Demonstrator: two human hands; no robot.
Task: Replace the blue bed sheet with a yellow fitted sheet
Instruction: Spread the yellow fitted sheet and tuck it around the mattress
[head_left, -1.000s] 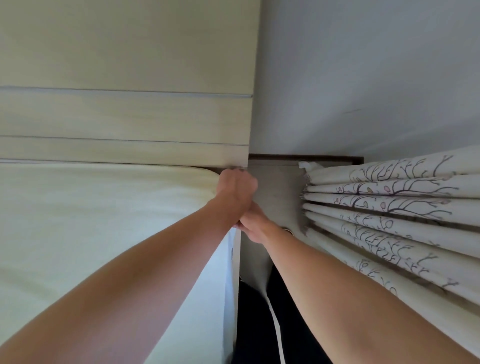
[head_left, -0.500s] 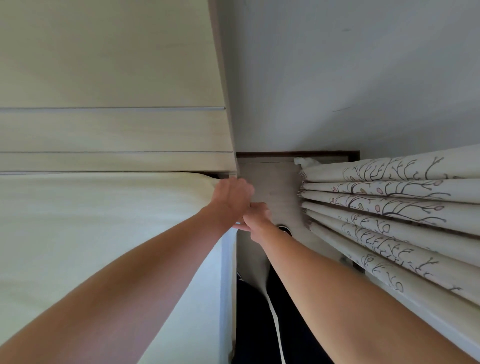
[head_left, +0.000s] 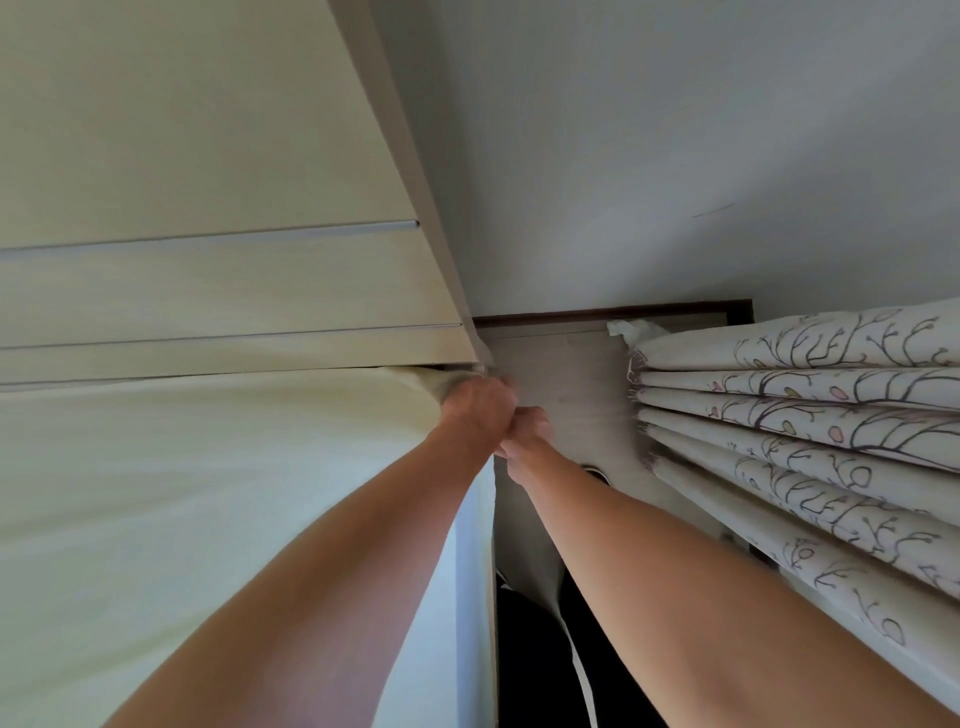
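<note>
Both hands at the headboard (head_left: 223, 291) corner: left hand (head_left: 475, 410) grips bunched yellow fitted sheet (head_left: 208, 467) nearest it, right hand (head_left: 524, 434) curled just beside, hold unclear; sheet stretches away leftward

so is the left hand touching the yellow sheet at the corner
Touching. The head view shows the left hand pressed into the yellow sheet at the mattress corner under the headboard, the fabric bunching against its knuckles.

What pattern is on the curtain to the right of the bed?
The curtain is off-white with dark branching twigs and small pink and yellowish buds, clearest in the head view.
</note>
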